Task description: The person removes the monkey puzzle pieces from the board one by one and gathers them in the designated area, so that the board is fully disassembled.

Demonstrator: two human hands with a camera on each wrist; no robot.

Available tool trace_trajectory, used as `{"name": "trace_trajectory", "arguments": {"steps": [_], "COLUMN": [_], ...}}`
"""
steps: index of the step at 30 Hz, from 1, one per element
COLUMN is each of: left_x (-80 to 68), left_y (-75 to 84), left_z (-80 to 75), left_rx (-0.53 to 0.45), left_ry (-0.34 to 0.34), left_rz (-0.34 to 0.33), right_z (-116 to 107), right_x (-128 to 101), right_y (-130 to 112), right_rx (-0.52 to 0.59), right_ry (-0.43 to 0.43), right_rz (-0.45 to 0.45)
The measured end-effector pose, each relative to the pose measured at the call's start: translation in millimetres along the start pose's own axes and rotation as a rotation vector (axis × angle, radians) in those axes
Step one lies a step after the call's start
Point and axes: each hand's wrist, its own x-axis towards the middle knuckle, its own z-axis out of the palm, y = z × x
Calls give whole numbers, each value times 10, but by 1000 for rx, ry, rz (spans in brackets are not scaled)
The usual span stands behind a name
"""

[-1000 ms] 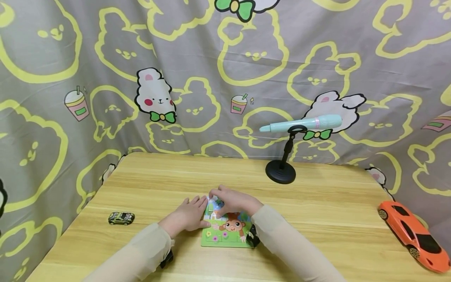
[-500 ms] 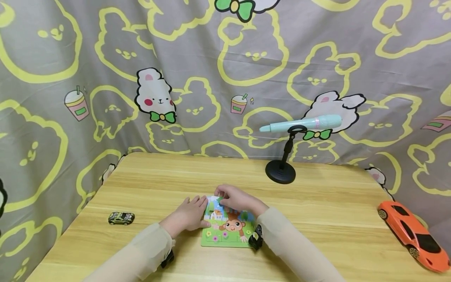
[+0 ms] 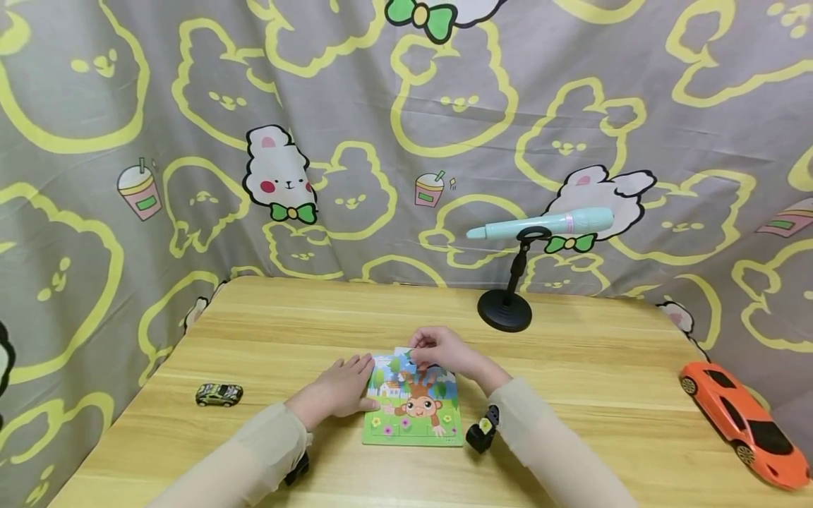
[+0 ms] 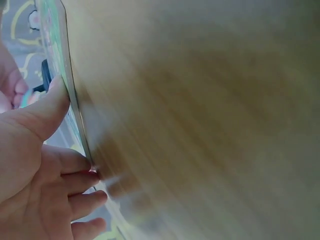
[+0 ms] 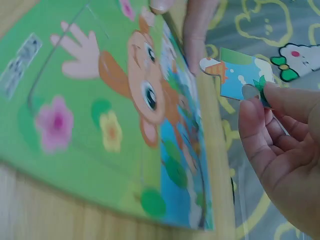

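Observation:
A jigsaw puzzle board point(image 3: 413, 440) with a cartoon monkey on a green and blue background lies flat on the table. My left hand point(image 3: 341, 387) rests along its left edge, fingers extended. In the left wrist view, the thumb point(image 4: 56, 102) lies against the board's edge. Over the board's upper part, my right hand point(image 3: 446, 351) pinches a puzzle piece between thumb and fingertips. The right wrist view shows this puzzle piece point(image 5: 239, 74), blue and green with a rounded tab, held apart from the board. The fingers cover one corner of it.
A small toy car point(image 3: 219, 394) stands at the left of the wooden table point(image 3: 305, 310). A large orange toy car point(image 3: 743, 423) is at the right. Toward the back, a black stand point(image 3: 505, 310) bears a light-blue pen-shaped thing point(image 3: 540, 224). A patterned curtain point(image 3: 356, 92) surrounds the table.
My right hand has lifted a puzzle piece from the board's upper left and moved rightward with it, uncovering more of the picture. The left hand stays in place.

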Motion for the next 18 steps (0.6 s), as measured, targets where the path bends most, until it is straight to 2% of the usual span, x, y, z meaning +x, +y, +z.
{"name": "trace_trajectory", "arguments": {"steps": [8,18], "left_x": [-5,16], "left_y": [-5,-29], "left_z": [13,41], "left_rx": [-11,-17], "left_ry": [-5,-2], "left_rz": [9,8], "right_z": [-332,-767], "right_x": [-279,-625], "right_y": [56,313], "right_rx": [47,-54], "right_ry": [79,208], "right_rz": [43,92]}}
